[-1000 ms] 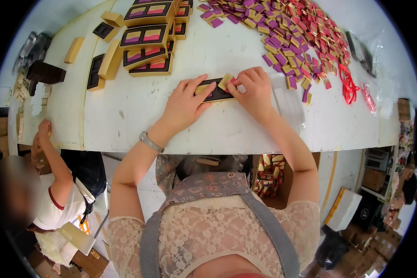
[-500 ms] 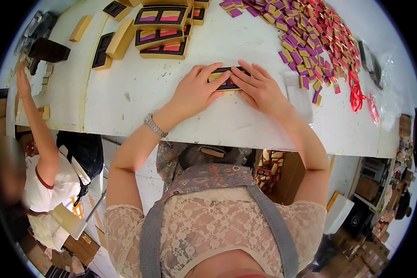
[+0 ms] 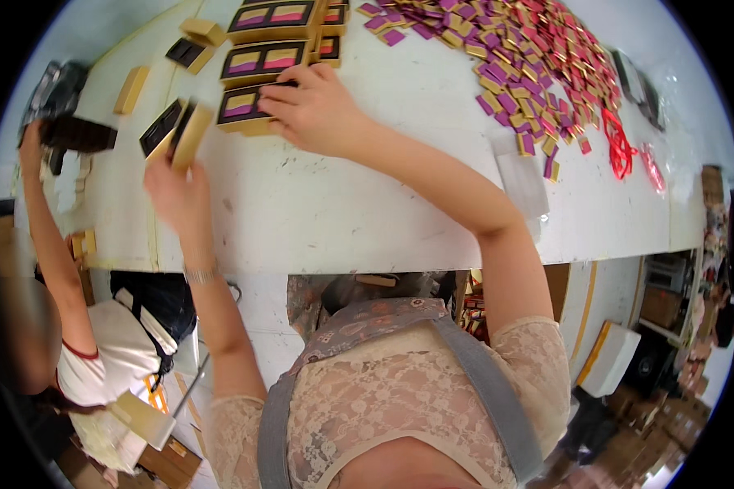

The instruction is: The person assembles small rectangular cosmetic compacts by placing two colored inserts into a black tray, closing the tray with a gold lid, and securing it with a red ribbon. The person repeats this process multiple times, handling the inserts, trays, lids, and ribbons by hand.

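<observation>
My right hand (image 3: pixel 314 106) rests on a filled gold tray box (image 3: pixel 249 108) with pink and purple pieces, the nearest of a row of such boxes (image 3: pixel 269 37) at the far left of the white table (image 3: pixel 367 204). My left hand (image 3: pixel 175 191) holds an open gold box with a black inside (image 3: pixel 174 130), lifted at the table's left. A heap of small purple, red and gold wrapped pieces (image 3: pixel 538 57) lies at the far right.
Loose gold lids (image 3: pixel 130 90) and an empty black-lined box (image 3: pixel 192 45) lie at the far left. Another person (image 3: pixel 73 326) stands at the left and reaches up to a dark box (image 3: pixel 77 130). Red ribbon (image 3: pixel 620 147) and a clear bag lie at the right edge.
Both hands left the small box at the table's middle. My right hand carried it to the row of filled boxes at the far left; my left hand picked up an open gold box.
</observation>
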`<state>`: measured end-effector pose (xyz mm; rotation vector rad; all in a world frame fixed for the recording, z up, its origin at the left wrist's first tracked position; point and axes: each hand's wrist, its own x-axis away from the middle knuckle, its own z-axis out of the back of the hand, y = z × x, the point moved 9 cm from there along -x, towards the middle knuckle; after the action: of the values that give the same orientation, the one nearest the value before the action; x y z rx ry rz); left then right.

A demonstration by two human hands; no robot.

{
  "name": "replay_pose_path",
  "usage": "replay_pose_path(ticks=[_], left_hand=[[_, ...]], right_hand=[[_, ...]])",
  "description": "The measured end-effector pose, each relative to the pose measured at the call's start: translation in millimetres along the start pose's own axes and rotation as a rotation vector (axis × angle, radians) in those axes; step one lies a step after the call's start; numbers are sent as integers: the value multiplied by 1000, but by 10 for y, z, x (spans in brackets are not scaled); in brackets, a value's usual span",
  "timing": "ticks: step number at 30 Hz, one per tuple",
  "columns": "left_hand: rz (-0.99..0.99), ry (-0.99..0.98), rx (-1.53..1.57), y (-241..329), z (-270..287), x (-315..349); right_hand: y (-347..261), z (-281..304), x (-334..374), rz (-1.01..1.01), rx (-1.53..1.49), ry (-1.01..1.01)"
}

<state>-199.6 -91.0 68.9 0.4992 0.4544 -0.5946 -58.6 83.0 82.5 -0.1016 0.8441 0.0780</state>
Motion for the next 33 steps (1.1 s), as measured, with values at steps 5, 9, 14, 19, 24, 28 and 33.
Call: replay_pose_path(ticks=[5,9,14,19,24,28,33], left_hand=[[-166,-367,191,709,-114,1000],[-532,-492,324,1548,-178,1137],[-671,-764,559,2048,-589,872],[-512,-808,858,2179,-870,918],[-336,-881,915,2073,-1046,1009],[-312,-894,1112,2078,-1027,1032],[-723,-780,726,2319,-823,1105]], right_hand=[[269,206,134,-187,108,119],[1170,1057,963,-415,370,128],[1471,1409,1766,-619,496,-246],[1352,1394,1872,-719,23,-107],[637,1177,1289,-432,-408,-197],[136,959,1285,-40,-194,-243],[148,1260,1289,-25,-90,-315]])
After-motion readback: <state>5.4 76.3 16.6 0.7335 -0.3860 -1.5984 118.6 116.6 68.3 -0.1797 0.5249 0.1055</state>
